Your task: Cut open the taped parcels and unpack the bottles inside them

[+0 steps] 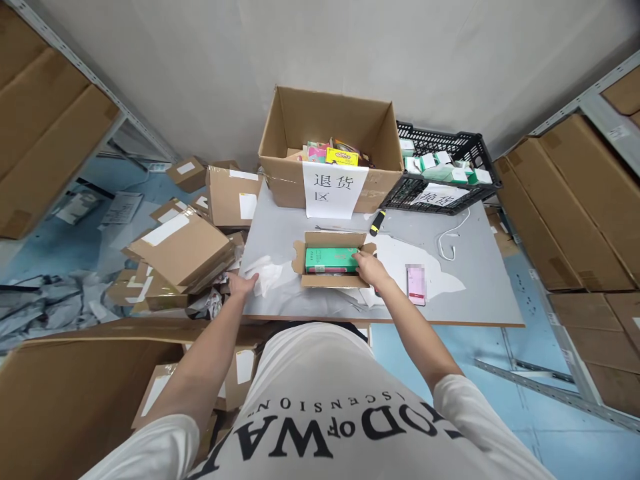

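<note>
A small brown carton [334, 281] stands open on the grey table, its flaps folded out. In it lies a green box [327, 258] with small print. My right hand [371, 268] reaches into the carton's right end, its fingers closed on the end of the green box. At the table's left edge is my left hand [242, 284], thumb spread from the fingers and nothing visible in it. Crumpled white plastic film [268, 275] lies just right of that hand.
Behind stand a large carton [285, 187] of colourful packs and a black crate [450, 203] of white-green boxes. A yellow-black cutter [377, 223], a phone [416, 285] and a white cable [442, 247] lie on the table [480, 280]. Parcels [185, 250] pile up at left.
</note>
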A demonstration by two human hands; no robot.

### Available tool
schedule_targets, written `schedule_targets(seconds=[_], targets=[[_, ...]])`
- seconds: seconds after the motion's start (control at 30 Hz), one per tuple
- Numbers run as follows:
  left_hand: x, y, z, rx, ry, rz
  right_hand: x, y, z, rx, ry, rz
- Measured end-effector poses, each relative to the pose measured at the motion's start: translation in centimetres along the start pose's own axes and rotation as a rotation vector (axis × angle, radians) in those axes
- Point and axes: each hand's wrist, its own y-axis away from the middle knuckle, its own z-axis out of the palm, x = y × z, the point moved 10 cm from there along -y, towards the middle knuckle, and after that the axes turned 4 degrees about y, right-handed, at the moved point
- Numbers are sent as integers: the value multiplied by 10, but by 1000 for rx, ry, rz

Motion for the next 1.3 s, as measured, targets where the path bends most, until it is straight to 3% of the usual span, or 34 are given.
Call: schedule_targets(seconds=[0.1,0.17,0.23,0.27,0.33,0.43,0.53,0.7,0.8,0.93,1.13,1.3], targets=[[11,9,-21,50,-35,-71,-8,-8,0,-73,153,-24],[61,26,-33,87,-12,184,-12,-18,1,-93,202,-23],[129,60,-35,73,30,574,-15,-30,4,-102,220,-10],[160,81,-28,15,36,748,-16,-35,7,-111,232,-1],[209,124,4,-207,-55,1030,-17,-44,15,-129,257,19],[241,152,50,-357,-299,1129,-17,-48,25,-136,292,37],[247,148,76,-374,-399,1061,-16,-49,33,-135,314,58],[242,132,86,-331,-407,1001,-14,-50,42,-159,320,117],[241,132,84,-326,-384,1026,-15,-50,46,-179,299,68],[238,147,68,-324,-281,1159,-14,-47,40,-174,272,-38],[210,185,54,-444,-313,1403,-12,-37,24,-133,149,-179],[198,185,63,-416,-456,1358,3,-21,4,-7,-71,-144]])
